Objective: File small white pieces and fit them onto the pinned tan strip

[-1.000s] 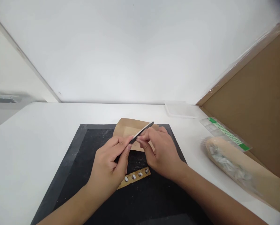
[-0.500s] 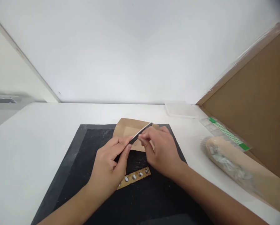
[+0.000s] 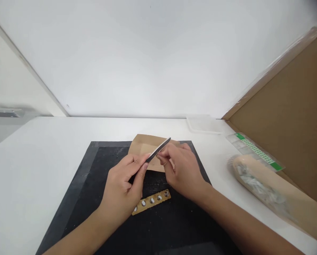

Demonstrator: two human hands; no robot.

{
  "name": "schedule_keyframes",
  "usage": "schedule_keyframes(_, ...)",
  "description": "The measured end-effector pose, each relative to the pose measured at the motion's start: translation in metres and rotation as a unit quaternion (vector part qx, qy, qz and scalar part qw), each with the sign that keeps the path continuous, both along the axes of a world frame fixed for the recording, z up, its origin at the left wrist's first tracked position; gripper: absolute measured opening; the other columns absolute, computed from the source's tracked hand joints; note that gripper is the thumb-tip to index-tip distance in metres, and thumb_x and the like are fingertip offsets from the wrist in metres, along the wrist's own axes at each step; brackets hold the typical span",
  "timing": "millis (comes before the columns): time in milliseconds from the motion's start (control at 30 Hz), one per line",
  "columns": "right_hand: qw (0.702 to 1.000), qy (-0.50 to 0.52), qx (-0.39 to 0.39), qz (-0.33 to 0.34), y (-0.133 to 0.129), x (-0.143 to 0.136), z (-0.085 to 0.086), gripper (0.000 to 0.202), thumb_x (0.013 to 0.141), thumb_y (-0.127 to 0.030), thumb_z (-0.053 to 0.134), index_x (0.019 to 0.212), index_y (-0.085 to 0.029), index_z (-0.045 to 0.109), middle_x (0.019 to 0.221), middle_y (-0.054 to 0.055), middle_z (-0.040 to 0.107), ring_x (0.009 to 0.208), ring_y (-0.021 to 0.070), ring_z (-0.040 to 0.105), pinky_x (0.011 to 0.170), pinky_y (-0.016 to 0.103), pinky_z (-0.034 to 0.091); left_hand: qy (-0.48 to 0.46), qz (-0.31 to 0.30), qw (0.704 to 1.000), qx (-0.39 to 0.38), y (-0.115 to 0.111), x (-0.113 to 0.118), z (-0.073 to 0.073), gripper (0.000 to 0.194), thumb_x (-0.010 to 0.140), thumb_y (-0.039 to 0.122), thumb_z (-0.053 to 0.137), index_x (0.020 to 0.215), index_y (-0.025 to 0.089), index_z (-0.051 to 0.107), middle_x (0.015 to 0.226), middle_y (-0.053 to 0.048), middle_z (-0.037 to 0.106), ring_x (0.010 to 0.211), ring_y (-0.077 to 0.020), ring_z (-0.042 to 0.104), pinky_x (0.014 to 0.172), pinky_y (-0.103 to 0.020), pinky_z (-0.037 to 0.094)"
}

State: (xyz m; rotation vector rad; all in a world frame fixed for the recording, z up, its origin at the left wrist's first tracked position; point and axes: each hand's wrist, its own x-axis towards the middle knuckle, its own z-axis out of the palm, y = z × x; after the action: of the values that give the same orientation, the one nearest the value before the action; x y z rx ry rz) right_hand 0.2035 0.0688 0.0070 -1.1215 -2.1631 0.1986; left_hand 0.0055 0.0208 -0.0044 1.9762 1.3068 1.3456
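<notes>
A slim dark strip with a white face (image 3: 161, 146) slants up to the right in the middle of the view. My left hand (image 3: 126, 180) pinches its lower end between thumb and fingers. Beside the strip, my right hand (image 3: 181, 170) is closed, thumb against fingertips; what it holds, if anything, is too small to make out. Behind both hands lies a piece of brown paper (image 3: 142, 143). A gold perforated strip (image 3: 155, 199) with several holes rests on the black mat (image 3: 108, 156), partly covered by my left hand.
On the white table (image 3: 26, 170), a clear shallow tray (image 3: 203, 125) sits at the back. To the right are a transparent case with green-and-white labels (image 3: 259, 150) and a brown bag with a clear window (image 3: 293, 205). A brown board (image 3: 288, 106) stands at the right.
The dark strip's upper end has shifted slightly left and its tilt has changed a little. Both hands keep nearly the same place and grip.
</notes>
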Motion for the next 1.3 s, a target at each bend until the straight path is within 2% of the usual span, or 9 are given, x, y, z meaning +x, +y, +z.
schedule_keyframes(167, 1.000, 0.012, -0.006, -0.021, 0.001, 0.003, 0.002, 0.017, 0.105, -0.019, 0.054, 0.088, -0.022, 0.053, 0.077, -0.003, 0.071, 0.070, 0.0176, 0.066, 0.080, 0.035, 0.034, -0.005, -0.001, 1.000, 0.003, 0.000, 0.001, 0.000, 0.030, 0.105, 0.016, 0.057, 0.128, 0.017, 0.077, 0.060, 0.005, 0.056, 0.055, -0.0100, 0.058, 0.060, -0.022, 0.049)
schedule_keyframes(267, 1.000, 0.006, -0.013, 0.003, 0.002, 0.003, 0.001, 0.019, 0.104, -0.017, 0.052, 0.086, -0.023, 0.052, 0.076, -0.002, 0.071, 0.070, 0.0178, 0.065, 0.080, 0.035, 0.035, -0.010, -0.007, 1.000, 0.000, 0.001, 0.001, 0.000, 0.030, 0.106, 0.016, 0.057, 0.128, 0.017, 0.077, 0.062, 0.005, 0.058, 0.052, -0.0089, 0.057, 0.058, -0.021, 0.049)
schedule_keyframes(367, 1.000, 0.018, -0.001, -0.015, 0.003, 0.004, 0.001, 0.016, 0.104, -0.018, 0.055, 0.089, -0.023, 0.054, 0.077, -0.002, 0.072, 0.069, 0.0174, 0.066, 0.080, 0.035, 0.036, -0.008, -0.001, 1.000, -0.008, 0.001, 0.001, -0.001, 0.030, 0.106, 0.019, 0.057, 0.129, 0.018, 0.076, 0.066, 0.003, 0.062, 0.055, -0.0096, 0.058, 0.059, -0.022, 0.049)
schedule_keyframes(533, 0.999, 0.046, 0.018, -0.002, 0.003, 0.006, -0.003, 0.016, 0.105, -0.019, 0.057, 0.090, -0.023, 0.054, 0.081, -0.002, 0.075, 0.075, 0.0179, 0.070, 0.081, 0.036, 0.038, 0.010, 0.041, 0.999, -0.009, -0.001, 0.003, -0.004, 0.029, 0.107, 0.022, 0.056, 0.128, 0.020, 0.076, 0.078, 0.000, 0.066, 0.070, -0.0132, 0.067, 0.068, -0.025, 0.052)
schedule_keyframes(633, 0.998, 0.063, 0.023, -0.006, 0.002, 0.009, -0.006, 0.012, 0.105, -0.019, 0.059, 0.094, -0.024, 0.057, 0.082, -0.003, 0.076, 0.076, 0.0179, 0.071, 0.082, 0.037, 0.039, 0.029, 0.099, 0.995, 0.013, 0.004, -0.002, -0.005, 0.028, 0.106, 0.023, 0.056, 0.127, 0.022, 0.074, 0.091, -0.001, 0.069, 0.076, -0.0148, 0.069, 0.073, -0.027, 0.053)
schedule_keyframes(833, 0.997, 0.074, 0.026, -0.021, 0.002, 0.017, -0.006, 0.004, 0.106, -0.026, 0.062, 0.102, -0.027, 0.060, 0.087, -0.003, 0.078, 0.081, 0.0197, 0.074, 0.084, 0.038, 0.043, 0.112, 0.264, 0.957, 0.040, 0.030, -0.030, -0.011, 0.029, 0.102, 0.028, 0.059, 0.128, 0.018, 0.069, 0.110, -0.006, 0.075, 0.095, -0.0226, 0.073, 0.081, -0.032, 0.054)
schedule_keyframes(967, 0.992, 0.123, -0.011, -0.018, -0.001, 0.020, -0.008, 0.005, 0.106, -0.028, 0.063, 0.109, -0.028, 0.059, 0.090, -0.004, 0.078, 0.083, 0.0180, 0.077, 0.083, 0.036, 0.049, 0.253, 0.336, 0.907, 0.016, 0.043, -0.043, -0.014, 0.030, 0.104, 0.028, 0.053, 0.128, 0.021, 0.069, 0.108, -0.005, 0.076, 0.085, -0.0212, 0.072, 0.064, -0.031, 0.046)
schedule_keyframes(1067, 0.981, 0.180, -0.065, -0.015, -0.003, 0.021, -0.011, 0.013, 0.105, -0.027, 0.065, 0.115, -0.029, 0.057, 0.092, -0.004, 0.080, 0.086, 0.0162, 0.080, 0.080, 0.031, 0.054, 0.321, 0.353, 0.878, -0.025, 0.045, -0.048, -0.015, 0.031, 0.105, 0.028, 0.051, 0.128, 0.024, 0.070, 0.109, -0.004, 0.076, 0.081, -0.0220, 0.070, 0.055, -0.032, 0.036)
schedule_keyframes(1300, 0.981, 0.170, -0.090, -0.013, -0.003, 0.022, -0.015, 0.010, 0.104, -0.033, 0.068, 0.109, -0.029, 0.061, 0.098, -0.004, 0.080, 0.093, 0.0177, 0.081, 0.082, 0.031, 0.057, 0.349, 0.337, 0.873, -0.053, 0.047, -0.056, -0.020, 0.031, 0.101, 0.025, 0.051, 0.121, 0.023, 0.073, 0.106, -0.006, 0.077, 0.078, -0.0244, 0.070, 0.053, -0.031, 0.033)
